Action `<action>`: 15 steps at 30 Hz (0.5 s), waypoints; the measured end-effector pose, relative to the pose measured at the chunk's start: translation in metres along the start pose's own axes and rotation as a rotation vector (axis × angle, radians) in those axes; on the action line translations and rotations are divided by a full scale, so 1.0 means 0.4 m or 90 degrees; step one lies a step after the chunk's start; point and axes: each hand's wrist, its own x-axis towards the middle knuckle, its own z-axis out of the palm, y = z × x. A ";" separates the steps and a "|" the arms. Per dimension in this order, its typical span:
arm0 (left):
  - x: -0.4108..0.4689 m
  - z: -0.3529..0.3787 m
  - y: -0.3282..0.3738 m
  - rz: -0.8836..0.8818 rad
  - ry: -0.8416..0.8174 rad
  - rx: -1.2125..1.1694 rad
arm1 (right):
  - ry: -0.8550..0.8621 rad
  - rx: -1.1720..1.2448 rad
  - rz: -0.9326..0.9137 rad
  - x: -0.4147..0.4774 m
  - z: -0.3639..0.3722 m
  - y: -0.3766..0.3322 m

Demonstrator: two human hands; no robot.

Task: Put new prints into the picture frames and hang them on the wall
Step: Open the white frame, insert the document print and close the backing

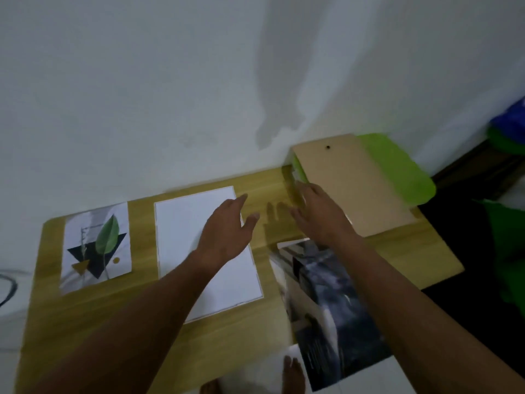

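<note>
A low wooden table [412, 260] stands against a white wall [142, 95]. A leaf print [96, 245] lies at its left end. Beside it lies a white sheet or frame with a thin border [181, 251]. My left hand [227, 231] hovers over that sheet's right side, fingers straight, holding nothing. A dark grey print [332, 308] lies at the table's front right under my right forearm. My right hand [318, 214] reaches with spread fingers to the near-left edge of a brown backing board [355, 183] at the back right. A green object [397, 166] lies under the board.
The table's right edge drops to a dark floor with green and blue items [508, 129] at the far right. A dark cable [8, 285] curves on the floor at the left. My toes [292, 373] show by the table's front edge.
</note>
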 end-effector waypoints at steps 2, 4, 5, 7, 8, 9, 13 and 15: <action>0.043 0.036 0.093 -0.015 -0.011 -0.084 | 0.026 -0.018 0.035 0.013 -0.058 0.077; 0.087 0.078 0.171 -0.042 -0.018 -0.144 | 0.024 -0.038 0.069 0.029 -0.107 0.163; 0.109 0.100 0.204 -0.056 -0.021 -0.155 | 0.017 -0.043 0.088 0.038 -0.129 0.206; 0.153 0.147 0.259 -0.075 -0.021 -0.149 | 0.000 -0.051 0.125 0.054 -0.167 0.291; 0.173 0.169 0.281 -0.083 -0.018 -0.143 | -0.008 -0.055 0.143 0.062 -0.183 0.330; 0.191 0.189 0.299 -0.095 -0.015 -0.145 | -0.016 -0.062 0.162 0.069 -0.199 0.365; 0.239 0.250 0.344 -0.167 -0.003 -0.155 | -0.054 -0.101 0.221 0.087 -0.238 0.483; 0.250 0.269 0.358 -0.185 -0.003 -0.165 | -0.073 -0.098 0.237 0.092 -0.244 0.519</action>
